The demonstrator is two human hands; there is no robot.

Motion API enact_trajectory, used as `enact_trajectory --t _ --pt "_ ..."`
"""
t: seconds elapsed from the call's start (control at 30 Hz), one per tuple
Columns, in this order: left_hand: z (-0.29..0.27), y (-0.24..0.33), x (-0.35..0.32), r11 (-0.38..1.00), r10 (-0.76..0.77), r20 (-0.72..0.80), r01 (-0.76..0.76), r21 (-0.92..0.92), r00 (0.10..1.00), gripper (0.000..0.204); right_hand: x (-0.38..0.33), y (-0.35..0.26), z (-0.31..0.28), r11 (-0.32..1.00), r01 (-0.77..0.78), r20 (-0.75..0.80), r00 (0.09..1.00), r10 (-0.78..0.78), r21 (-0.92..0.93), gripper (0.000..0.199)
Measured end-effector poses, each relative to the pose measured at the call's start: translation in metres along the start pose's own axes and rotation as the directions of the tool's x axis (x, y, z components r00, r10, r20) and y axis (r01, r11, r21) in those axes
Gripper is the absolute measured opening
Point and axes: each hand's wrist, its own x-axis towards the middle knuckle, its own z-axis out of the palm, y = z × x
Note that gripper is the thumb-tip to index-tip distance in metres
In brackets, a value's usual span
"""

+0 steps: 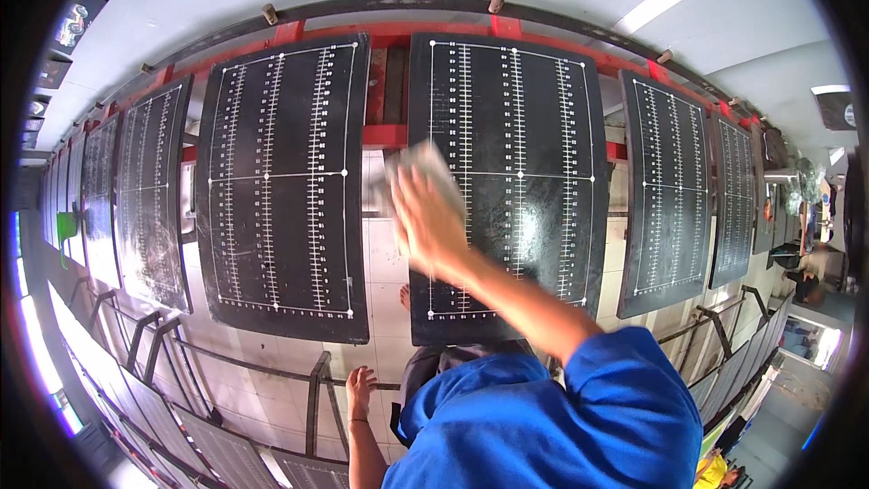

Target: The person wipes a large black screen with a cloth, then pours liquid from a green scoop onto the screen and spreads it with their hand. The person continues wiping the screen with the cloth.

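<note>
Blue shirt (552,417) nearest lens in head view, right arm (525,303) reaching up-left across black board (543,118). Right hand (428,222): close-set, nearly straight fingers over pale cloth (430,159), holding it from above. Cloth blurred, at board's left edge, partly over gap to next board (294,127); can't tell material. Left hand (360,388): low, near dark post (315,407), fingers loosely curled, half open, apparently holding nothing; can't tell whether touching metalwork. Writing: white ruled lines, tick scales with small numerals alongside, dots at corners and crossings. Similar marked boards off to both sides, against red frame (385,134). Wall posters (77,23) upper left, too small to read.
</note>
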Motion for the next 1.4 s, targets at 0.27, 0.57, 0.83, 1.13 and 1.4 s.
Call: enact_trajectory --t 0.27,0.57,0.83,1.13,1.4 --pt "0.012 -0.047 -0.017 0.986 -0.159 0.048 0.161 -0.031 0.986 0.044 -0.109 -0.048 -0.008 0.972 0.033 0.199 0.977 -0.081 0.232 0.062" --pt "0.023 -0.051 -0.042 0.982 -0.18 -0.004 0.18 0.056 0.984 0.044 0.212 0.156 0.006 0.951 -0.308 -0.274 0.913 0.303 0.027 0.066" --pt "0.012 -0.029 -0.038 0.985 -0.146 0.016 0.144 0.098 0.989 0.044 0.124 0.283 -0.041 0.738 -0.663 -0.453 0.701 0.551 -0.128 0.063" --pt "0.006 0.001 0.0 0.93 -0.127 0.188 0.052 0.364 0.974 0.043 -0.107 0.267 -0.052 0.76 -0.639 -0.39 0.734 0.556 -0.119 0.066" --pt "-0.005 0.018 0.047 0.958 -0.032 0.212 -0.03 0.284 0.977 0.041 -0.331 0.08 -0.035 0.627 -0.778 -0.285 0.59 0.755 0.052 0.068"
